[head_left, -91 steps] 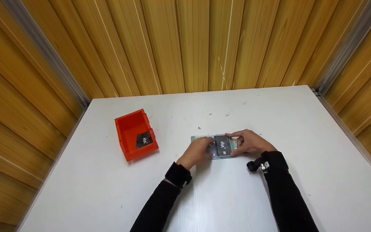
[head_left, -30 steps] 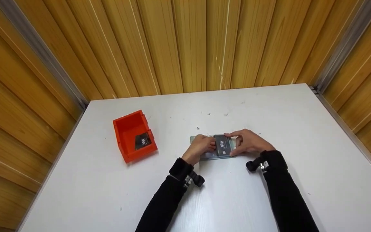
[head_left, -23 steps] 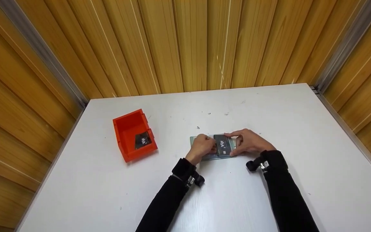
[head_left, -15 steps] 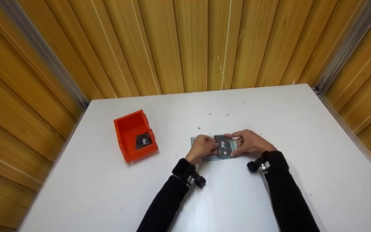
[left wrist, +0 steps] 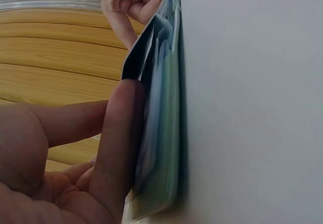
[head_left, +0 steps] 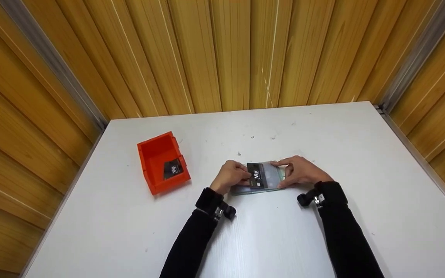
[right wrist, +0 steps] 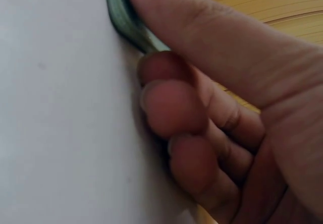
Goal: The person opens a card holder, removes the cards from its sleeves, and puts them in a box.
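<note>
A card holder (head_left: 273,178) with clear plastic sleeves and a pale green cover lies on the white table. Between thumb and fingers, my left hand (head_left: 231,175) pinches a black "Vip" card (head_left: 258,181) at its left edge. The card sits partly over a clear sleeve; how much is still inside is hard to tell. From the left wrist side, the black card (left wrist: 137,57) tilts up off the stacked sleeves (left wrist: 169,128). My right hand (head_left: 301,170) grips the holder's right end by its top and bottom corners, and its green edge (right wrist: 121,17) shows beside the thumb.
To the left stands a red open bin (head_left: 150,160), with black "Vip" cards (head_left: 173,168) lying inside. Wood-patterned walls (head_left: 230,54) enclose the white table (head_left: 323,131) at the back and sides.
My left hand gripped the black card's left edge and slid it leftward, baring the clear sleeve at the right. My right hand has stayed at the holder's right end.
</note>
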A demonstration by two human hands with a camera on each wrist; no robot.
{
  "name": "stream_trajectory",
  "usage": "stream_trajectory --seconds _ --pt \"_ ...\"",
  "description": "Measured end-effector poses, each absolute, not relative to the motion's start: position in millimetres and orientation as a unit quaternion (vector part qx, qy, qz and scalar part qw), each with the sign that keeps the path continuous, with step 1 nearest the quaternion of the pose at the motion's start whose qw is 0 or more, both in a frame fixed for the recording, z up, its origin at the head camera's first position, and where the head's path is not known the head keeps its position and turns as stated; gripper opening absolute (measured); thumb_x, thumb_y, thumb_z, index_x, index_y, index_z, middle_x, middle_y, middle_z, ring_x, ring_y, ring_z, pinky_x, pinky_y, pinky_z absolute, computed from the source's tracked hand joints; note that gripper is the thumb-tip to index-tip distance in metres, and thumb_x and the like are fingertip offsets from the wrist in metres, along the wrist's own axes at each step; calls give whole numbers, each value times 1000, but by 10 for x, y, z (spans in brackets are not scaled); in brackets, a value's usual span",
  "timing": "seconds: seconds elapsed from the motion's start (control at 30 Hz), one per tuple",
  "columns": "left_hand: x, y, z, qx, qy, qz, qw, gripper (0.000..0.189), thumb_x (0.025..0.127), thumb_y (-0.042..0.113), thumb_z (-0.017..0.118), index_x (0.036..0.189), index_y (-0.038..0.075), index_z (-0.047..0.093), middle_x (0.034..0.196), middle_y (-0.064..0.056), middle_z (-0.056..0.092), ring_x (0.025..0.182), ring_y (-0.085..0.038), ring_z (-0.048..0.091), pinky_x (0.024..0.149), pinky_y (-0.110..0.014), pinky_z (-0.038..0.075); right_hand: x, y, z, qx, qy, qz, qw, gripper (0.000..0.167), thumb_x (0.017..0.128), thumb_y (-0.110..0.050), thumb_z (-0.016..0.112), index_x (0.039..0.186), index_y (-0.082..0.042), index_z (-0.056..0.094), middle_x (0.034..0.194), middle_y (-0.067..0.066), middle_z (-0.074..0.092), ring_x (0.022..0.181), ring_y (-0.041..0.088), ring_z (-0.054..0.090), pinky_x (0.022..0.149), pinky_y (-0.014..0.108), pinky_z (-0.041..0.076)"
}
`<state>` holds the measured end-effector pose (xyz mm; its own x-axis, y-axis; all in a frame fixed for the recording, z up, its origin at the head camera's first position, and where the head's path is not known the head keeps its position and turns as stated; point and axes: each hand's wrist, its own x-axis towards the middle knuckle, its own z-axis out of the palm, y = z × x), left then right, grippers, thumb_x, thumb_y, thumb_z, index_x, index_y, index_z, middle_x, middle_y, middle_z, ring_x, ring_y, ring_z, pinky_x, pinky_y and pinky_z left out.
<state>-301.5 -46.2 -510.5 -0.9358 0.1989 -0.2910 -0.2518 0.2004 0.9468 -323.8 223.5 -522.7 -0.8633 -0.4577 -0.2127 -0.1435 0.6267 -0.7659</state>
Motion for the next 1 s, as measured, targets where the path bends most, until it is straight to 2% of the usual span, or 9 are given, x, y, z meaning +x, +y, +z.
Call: stream_trajectory --seconds 0.37,0.53,0.67,0.8,1.0 --pt "-3039 -730 -4933 -12 771 612 175 7 91 -8 68 97 -8 66 84 -8 64 67 -14 67 65 -25 62 -3235 2250 -5223 -187 869 -415 193 82 72 -17 96 145 -10 60 64 -1 64 58 7 53 55 20 40" --pt "-3042 -845 -4756 -11 768 627 129 11 92 -7 68 102 -6 66 82 -6 66 70 -14 66 73 -33 64 -3234 2270 -5228 -200 866 -417 189 81 73 -18 95 145 -9 60 64 0 65 58 7 54 55 20 41" --pt "-3055 -930 -4665 -12 764 638 95 13 92 -7 68 105 -6 66 82 -6 67 71 -14 67 79 -39 65 -3237 2264 -5223 -186 869 -415 195 82 71 -17 96 145 -12 61 64 -1 65 58 8 54 55 20 41" --pt "-3079 -1063 -4596 -24 751 656 69 16 92 -8 68 107 -7 66 85 -9 70 75 -16 68 77 -36 65 -3229 2260 -5225 -175 869 -416 201 82 71 -16 96 146 -15 61 64 -1 65 59 9 53 55 20 40" --pt "-3082 -1559 -4396 -95 773 628 3 22 96 3 70 118 0 69 105 -15 73 86 -21 69 80 -29 63 -3222 2252 -5217 -173 866 -422 205 82 72 -17 96 146 -13 60 64 -1 64 59 10 54 56 21 42"
